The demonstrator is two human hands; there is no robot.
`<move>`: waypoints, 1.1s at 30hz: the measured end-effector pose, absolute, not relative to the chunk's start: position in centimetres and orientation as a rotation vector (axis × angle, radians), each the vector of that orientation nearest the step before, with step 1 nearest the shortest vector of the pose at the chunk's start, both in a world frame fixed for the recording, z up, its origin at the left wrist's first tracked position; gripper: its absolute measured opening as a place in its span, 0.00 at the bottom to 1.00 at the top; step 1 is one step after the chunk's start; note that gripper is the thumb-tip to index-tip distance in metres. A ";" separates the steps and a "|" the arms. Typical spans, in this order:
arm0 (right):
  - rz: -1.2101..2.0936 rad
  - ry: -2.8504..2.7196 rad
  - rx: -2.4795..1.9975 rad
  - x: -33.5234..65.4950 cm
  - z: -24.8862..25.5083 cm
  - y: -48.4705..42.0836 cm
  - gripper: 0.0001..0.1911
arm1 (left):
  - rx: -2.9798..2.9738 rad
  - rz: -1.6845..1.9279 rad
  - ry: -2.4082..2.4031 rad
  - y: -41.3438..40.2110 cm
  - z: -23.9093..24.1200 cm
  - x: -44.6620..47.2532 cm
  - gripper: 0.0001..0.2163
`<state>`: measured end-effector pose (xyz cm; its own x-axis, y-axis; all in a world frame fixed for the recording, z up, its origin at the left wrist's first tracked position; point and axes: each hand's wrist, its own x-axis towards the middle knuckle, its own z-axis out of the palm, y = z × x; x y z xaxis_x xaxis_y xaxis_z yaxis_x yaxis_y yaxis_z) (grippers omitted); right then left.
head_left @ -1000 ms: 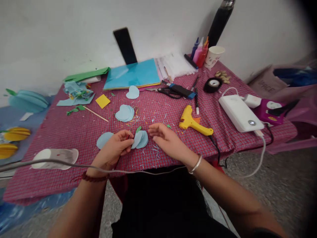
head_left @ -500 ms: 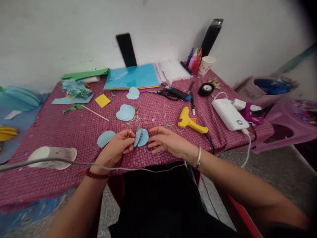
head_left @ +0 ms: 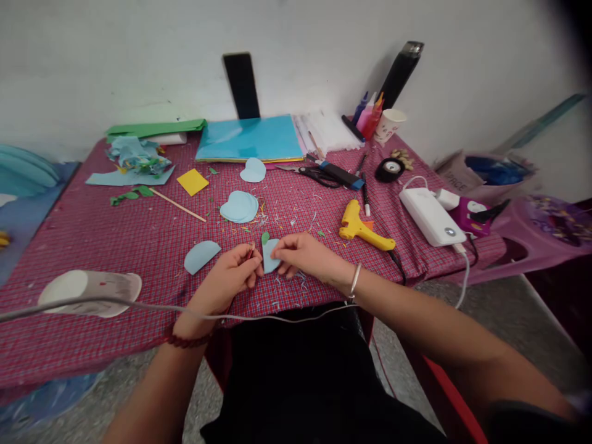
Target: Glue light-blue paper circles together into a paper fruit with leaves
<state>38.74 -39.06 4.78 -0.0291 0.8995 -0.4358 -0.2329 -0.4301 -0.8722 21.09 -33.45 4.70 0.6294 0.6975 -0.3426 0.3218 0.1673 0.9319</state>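
My left hand (head_left: 234, 274) is closed around a thin dark-red stick, pencil-like, with its pale tip showing above the fingers. Those fingertips also meet the left edge of some light blue paper pieces (head_left: 269, 259). From the other side, my right hand (head_left: 308, 256) pinches the same paper between thumb and fingers. A small green paper leaf (head_left: 265, 237) shows at the paper's top edge. Left of my left hand lies a single blue paper piece (head_left: 201, 255). Further back are a stack of blue heart-shaped petals (head_left: 239, 207) and another blue petal (head_left: 253, 170).
A yellow glue gun (head_left: 365, 232) lies to the right, near a white power bank (head_left: 432, 214). Scissors (head_left: 319, 175) and a blue cutter (head_left: 340, 174) are behind. A paper cup (head_left: 99, 293) lies on its side at left. A cable (head_left: 157, 306) crosses before my wrists.
My right hand has moved left and closed on the blue paper, which it was apart from before. The fanned paper pieces now look pressed together. My left hand keeps its hold.
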 end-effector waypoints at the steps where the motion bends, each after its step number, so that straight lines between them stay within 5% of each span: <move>1: 1.624 -0.717 -1.326 39.0 4.8 -38.9 0.10 | 1.421 0.336 0.927 -33.5 4.7 21.0 0.07; 17: 1.613 -0.266 -0.984 40.2 4.3 -37.4 0.13 | 1.360 0.395 0.937 -33.6 4.1 20.9 0.05; 22: 1.631 -0.369 -0.915 41.2 4.8 -37.9 0.06 | 1.304 0.461 0.925 -33.7 4.3 21.0 0.02; 33: 1.277 -0.893 -0.822 38.2 5.8 -41.4 0.13 | 1.243 0.767 0.828 -38.5 8.4 22.0 0.14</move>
